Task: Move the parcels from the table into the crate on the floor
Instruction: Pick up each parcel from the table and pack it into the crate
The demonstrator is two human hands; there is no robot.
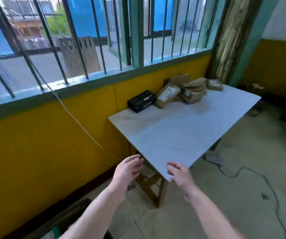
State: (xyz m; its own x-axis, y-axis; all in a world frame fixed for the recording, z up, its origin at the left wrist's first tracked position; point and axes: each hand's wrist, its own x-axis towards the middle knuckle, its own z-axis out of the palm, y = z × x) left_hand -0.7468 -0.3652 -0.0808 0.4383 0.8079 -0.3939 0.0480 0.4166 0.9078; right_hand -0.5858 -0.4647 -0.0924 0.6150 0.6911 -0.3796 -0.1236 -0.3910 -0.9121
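Bearing unreadable labels [168, 92], parcels [190, 94] lie on the table [173, 135].

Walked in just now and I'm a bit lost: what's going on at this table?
A person stands at the near corner of the table with both hands out and holding nothing. The left hand is beside the corner and the right hand is over its edge, fingers loose. The brown parcels lie heaped at the far end, with a black box next to them. None is picked up yet, and no crate shows plainly in view.
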